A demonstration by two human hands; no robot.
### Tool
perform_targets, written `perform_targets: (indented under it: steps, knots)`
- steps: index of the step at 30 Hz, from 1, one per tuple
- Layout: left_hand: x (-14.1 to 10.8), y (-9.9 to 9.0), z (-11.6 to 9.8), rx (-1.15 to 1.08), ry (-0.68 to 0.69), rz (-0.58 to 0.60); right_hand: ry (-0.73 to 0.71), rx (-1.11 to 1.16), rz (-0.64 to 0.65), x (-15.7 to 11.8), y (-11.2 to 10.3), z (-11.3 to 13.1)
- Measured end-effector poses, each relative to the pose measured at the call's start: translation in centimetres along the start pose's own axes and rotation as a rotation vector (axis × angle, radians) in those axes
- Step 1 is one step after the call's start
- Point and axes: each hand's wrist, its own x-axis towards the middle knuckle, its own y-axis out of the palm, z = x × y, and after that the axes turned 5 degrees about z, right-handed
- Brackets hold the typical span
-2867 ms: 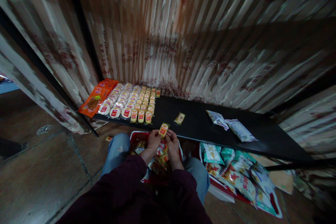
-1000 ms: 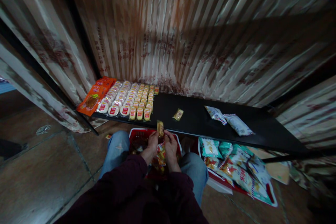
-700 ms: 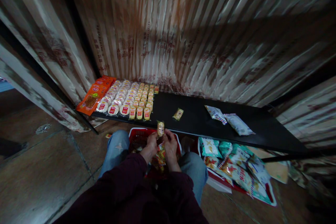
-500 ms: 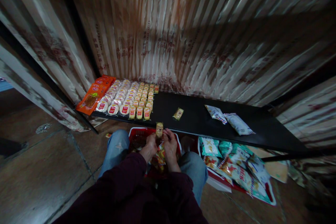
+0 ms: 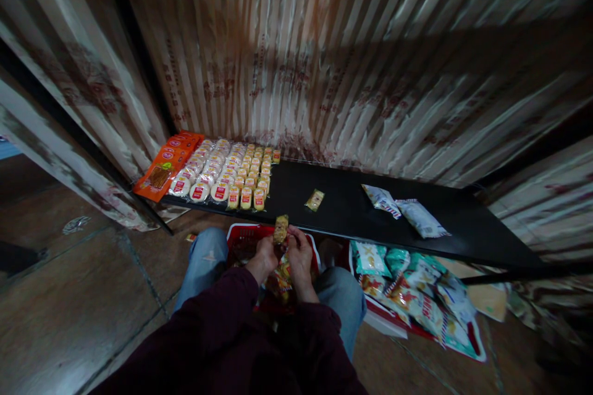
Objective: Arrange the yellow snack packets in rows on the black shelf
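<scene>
Between my fingertips is a small yellow wrapped snack cake, held up over the red basket. My left hand grips it from the left side, and my right hand pinches it from the right. More wrapped snacks lie in the basket below my hands. A similar small wrapped snack rests alone on the black shelf. Farther left on the shelf stand rows of small yellow wrapped cakes, beside rows of round white wrapped cakes.
Orange snack bags lie at the shelf's left end. Two white-blue bags lie toward its right. A second red basket with green and white chip bags stands right of my knee. A striped curtain hangs behind.
The snack cake between my fingers has tilted slightly. My hands have barely moved, and the things on the shelf are the same.
</scene>
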Motion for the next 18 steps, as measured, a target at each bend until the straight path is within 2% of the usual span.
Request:
perform_targets:
  steps: [3, 8, 13, 18]
  knots:
    - [-0.2, 0.0, -0.1, -0.043, -0.039, -0.048, -0.069, -0.134, -0.006, -0.1, -0.1, 0.0]
    - [-0.3, -0.3, -0.1, -0.040, -0.022, -0.077, -0.141, -0.290, 0.021, -0.4, 0.0, 1.0]
    - [-0.4, -0.3, -0.3, 0.033, 0.010, -0.002, -0.132, -0.302, 0.043, -0.3, -0.1, 1.6]
    - [-0.8, 0.4, -0.5, 0.119, 0.144, 0.092, -0.037, -0.236, 0.033, 0.1, -0.1, 1.0]
